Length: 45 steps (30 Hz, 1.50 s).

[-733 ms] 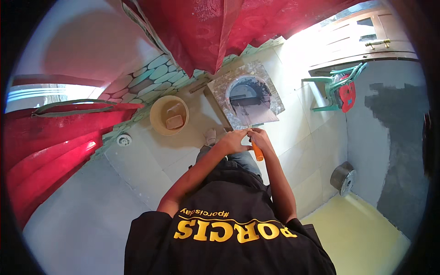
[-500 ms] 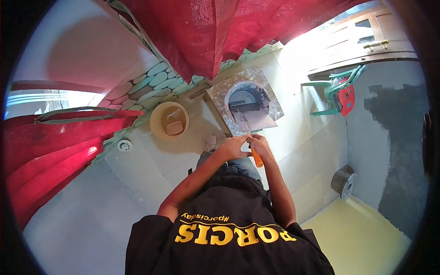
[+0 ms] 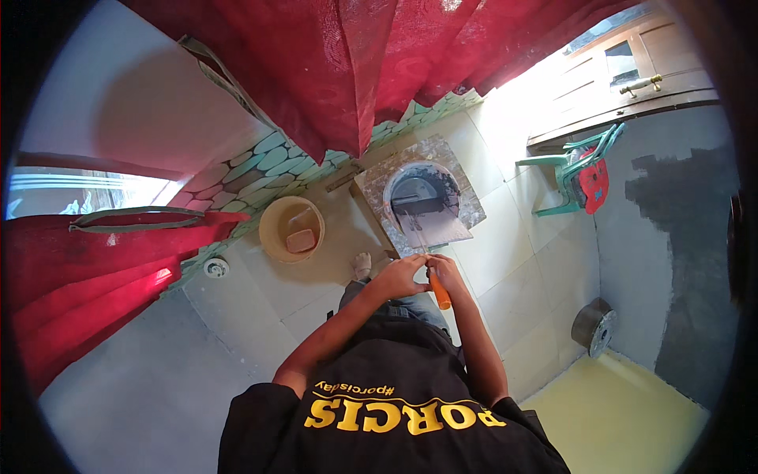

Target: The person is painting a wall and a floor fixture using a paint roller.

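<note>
My right hand [image 3: 446,272] is closed round a tool with an orange handle [image 3: 440,294], whose butt end points back toward me. A thin shaft seems to run forward from it, but the tool's working end is hard to make out. My left hand [image 3: 397,278] meets the right one at the front of the handle, its fingertips pinching there and its thumb bent below. Just beyond both hands, a round grey tub [image 3: 388,197] with dark smears inside sits on a square, mottled board [image 3: 377,174]. A pale flat sheet [image 3: 450,231] lies across the tub's near edge.
Left of the tub stands a cream bucket [image 3: 271,246] holding a pinkish block [image 3: 301,241]. Red curtains [image 3: 379,71] hang ahead and at left. A green chair [image 3: 562,178] with a red item [image 3: 593,186] and a grey cylinder [image 3: 588,325] are at right.
The view has shifted slightly, so the hands and orange handle appear a little lower. Both hands keep the same hold on the tool.
</note>
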Tool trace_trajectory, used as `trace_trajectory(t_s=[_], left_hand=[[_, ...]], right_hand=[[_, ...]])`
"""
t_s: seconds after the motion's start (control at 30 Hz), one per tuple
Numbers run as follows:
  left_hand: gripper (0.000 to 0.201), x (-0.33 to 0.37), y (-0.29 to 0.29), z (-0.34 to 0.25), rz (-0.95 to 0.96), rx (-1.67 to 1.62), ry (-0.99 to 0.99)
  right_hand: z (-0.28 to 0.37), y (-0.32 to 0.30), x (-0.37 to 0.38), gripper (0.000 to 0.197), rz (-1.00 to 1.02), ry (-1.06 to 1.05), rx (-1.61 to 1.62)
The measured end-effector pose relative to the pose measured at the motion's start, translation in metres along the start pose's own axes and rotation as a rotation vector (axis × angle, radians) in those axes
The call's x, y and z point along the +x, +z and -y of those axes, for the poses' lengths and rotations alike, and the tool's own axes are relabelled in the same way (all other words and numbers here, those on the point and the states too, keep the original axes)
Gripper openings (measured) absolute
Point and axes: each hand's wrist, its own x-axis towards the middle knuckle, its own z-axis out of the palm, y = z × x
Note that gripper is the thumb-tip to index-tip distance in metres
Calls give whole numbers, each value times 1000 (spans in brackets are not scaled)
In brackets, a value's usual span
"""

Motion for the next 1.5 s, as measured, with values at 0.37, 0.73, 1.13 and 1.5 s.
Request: trace_trajectory(t_s=[0.37,0.73,1.13,1.5], left_hand=[[81,-17,6,-2,18,101,57],[76,-4,6,2,57,21,48],[74,4,6,12,99,-172,39],[60,11,-2,-10,116,-244,-7]], right_hand=[[-12,6,-27,30,13,41,178],[-27,0,-9,39,14,-17,52],[-16,7,-17,41,-82,64,257],[-7,2,-50,42,-41,58,371]])
